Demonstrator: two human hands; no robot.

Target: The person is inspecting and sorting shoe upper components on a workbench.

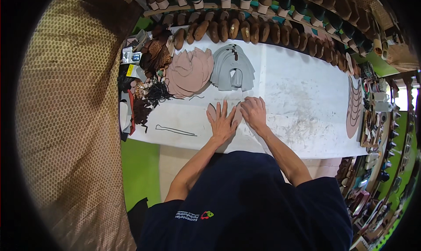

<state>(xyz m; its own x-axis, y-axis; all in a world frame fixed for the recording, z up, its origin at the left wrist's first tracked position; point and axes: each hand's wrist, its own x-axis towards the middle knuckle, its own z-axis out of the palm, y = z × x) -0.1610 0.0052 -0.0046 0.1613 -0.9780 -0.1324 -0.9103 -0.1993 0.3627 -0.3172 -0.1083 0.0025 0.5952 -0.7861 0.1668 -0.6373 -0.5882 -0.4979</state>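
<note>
Hands flat on a leather piece

Left hand [222, 121] spreads open, right hand [253, 112] curls, pressing the pale leather piece [237, 115] on the white bench [302, 102]; grey uppers [232, 69] at 12 o'clock.

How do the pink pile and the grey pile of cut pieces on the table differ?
The pink pile lies left, loosely heaped with rounded edges; the grey pile lies right of it, neatly fanned, its pieces showing a U-shaped cutout. Both are flat cut sheets lying beyond the left hand and right hand, touched by neither.
</note>
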